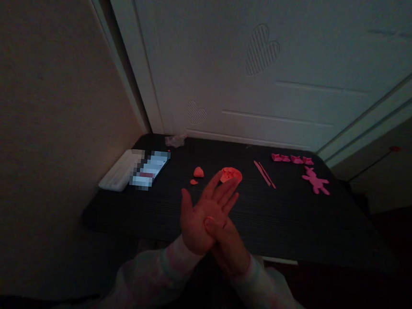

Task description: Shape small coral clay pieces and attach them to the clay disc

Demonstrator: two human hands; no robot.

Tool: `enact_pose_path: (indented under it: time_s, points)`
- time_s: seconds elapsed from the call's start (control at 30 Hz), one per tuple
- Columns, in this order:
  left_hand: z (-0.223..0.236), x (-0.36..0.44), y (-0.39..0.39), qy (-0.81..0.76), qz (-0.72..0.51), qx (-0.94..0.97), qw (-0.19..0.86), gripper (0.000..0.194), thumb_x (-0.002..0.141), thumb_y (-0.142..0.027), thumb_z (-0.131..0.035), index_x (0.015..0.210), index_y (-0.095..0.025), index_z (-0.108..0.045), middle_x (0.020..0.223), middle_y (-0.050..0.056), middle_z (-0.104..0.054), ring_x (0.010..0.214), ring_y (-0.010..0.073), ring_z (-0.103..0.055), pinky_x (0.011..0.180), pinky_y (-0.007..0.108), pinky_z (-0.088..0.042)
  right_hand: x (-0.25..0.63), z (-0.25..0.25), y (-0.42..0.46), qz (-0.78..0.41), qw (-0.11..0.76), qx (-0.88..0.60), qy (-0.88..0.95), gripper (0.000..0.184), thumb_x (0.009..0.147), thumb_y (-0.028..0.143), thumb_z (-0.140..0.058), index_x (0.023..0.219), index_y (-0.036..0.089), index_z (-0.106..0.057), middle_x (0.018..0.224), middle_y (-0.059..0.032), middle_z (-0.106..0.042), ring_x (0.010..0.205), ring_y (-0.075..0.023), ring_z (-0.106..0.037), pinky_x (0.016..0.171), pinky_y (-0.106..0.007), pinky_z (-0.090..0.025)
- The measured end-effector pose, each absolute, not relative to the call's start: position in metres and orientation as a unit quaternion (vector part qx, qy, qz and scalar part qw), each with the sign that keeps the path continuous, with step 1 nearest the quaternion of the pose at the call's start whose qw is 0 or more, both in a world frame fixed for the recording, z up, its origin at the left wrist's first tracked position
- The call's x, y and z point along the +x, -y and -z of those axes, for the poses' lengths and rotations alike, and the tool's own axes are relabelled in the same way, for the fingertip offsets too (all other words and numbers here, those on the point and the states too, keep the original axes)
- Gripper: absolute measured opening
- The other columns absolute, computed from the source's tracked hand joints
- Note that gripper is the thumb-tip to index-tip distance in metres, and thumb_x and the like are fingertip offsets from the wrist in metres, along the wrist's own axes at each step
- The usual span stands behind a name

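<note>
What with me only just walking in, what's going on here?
The person's left hand is open, palm up, and the right hand has its thumb on a small orange piece there. On the dark table beyond lie two similar lumps, a rounded piece, two slim sticks and a pink figure.

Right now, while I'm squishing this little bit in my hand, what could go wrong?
The small coral bit lies under your right hand's thumb, so pressing too hard might flatten it too thin, or it could stick to your left hand's palm.

Your left fingertips look close to the round coral shape, so they might bump it; I can't tell if they're touching.
</note>
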State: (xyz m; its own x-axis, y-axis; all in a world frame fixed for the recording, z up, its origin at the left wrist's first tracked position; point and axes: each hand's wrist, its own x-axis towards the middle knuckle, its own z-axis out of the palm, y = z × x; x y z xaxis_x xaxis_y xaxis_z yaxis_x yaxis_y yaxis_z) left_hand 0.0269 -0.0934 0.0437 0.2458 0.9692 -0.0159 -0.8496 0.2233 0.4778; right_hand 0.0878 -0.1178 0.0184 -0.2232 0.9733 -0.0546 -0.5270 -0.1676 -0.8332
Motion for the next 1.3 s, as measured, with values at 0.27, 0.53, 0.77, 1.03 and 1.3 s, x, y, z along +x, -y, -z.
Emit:
enact_pose_path:
  time_s: [0.27, 0.53, 0.77, 1.03, 1.3]
  points:
    - [-0.037, 0.026, 0.094, -0.107, -0.588, 0.203, 0.776, 0.078, 0.069, -0.07, -0.012, 0.12, -0.019, -0.042, 0.114, 0.01, -0.054, 0.12, 0.0249, -0.035, 0.101, 0.041, -0.018, 0.089, -0.014, 0.12, -0.71, 0.527, -0.312, 0.347, 0.049, 0.066, 0.032, -0.061, 0.114, 0.026, -0.049, 0.115, -0.0039, -0.056, 0.109, -0.0252, -0.048, 0.086, -0.038, -0.044]
    - [-0.036, 0.023, 0.086, -0.122, -0.589, 0.153, 0.784, 0.071, 0.071, -0.068, -0.017, 0.12, -0.022, -0.041, 0.114, 0.01, -0.054, 0.119, 0.0237, -0.036, 0.1, 0.041, -0.02, 0.087, -0.014, 0.116, -0.676, 0.539, -0.335, 0.375, 0.05, 0.067, 0.033, -0.061, 0.116, 0.025, -0.048, 0.122, -0.0027, -0.05, 0.114, -0.0246, -0.043, 0.091, -0.036, -0.04]
    - [-0.036, 0.016, 0.08, -0.136, -0.61, 0.122, 0.771, 0.064, 0.075, -0.062, -0.022, 0.125, -0.024, -0.035, 0.117, 0.008, -0.052, 0.12, 0.0202, -0.036, 0.099, 0.036, -0.023, 0.099, 0.002, 0.112, -0.604, 0.564, -0.408, 0.388, 0.043, 0.074, 0.034, -0.055, 0.115, 0.026, -0.044, 0.12, -0.0048, -0.049, 0.111, -0.0194, -0.045, 0.093, -0.037, -0.036]
    - [-0.035, 0.019, 0.083, -0.169, -0.611, 0.176, 0.753, 0.064, 0.076, -0.063, -0.013, 0.12, -0.027, -0.042, 0.125, 0.002, -0.046, 0.126, 0.0139, -0.024, 0.102, 0.03, -0.014, 0.105, -0.01, 0.118, -0.365, 0.531, -0.482, 0.593, 0.027, 0.07, 0.024, -0.06, 0.097, 0.026, -0.06, 0.107, -0.0054, -0.051, 0.103, -0.0203, -0.045, 0.091, -0.037, -0.034]
    - [-0.01, 0.013, 0.073, -0.347, -0.622, 0.218, 0.667, 0.048, 0.075, -0.055, -0.036, 0.097, -0.019, -0.058, 0.097, 0.007, -0.06, 0.092, 0.0183, -0.053, 0.076, 0.029, -0.039, 0.113, 0.003, 0.1, -0.434, 0.524, -0.499, 0.537, 0.007, 0.075, 0.026, -0.054, 0.076, 0.021, -0.058, 0.073, -0.0003, -0.061, 0.073, -0.0151, -0.056, 0.071, -0.03, -0.041]
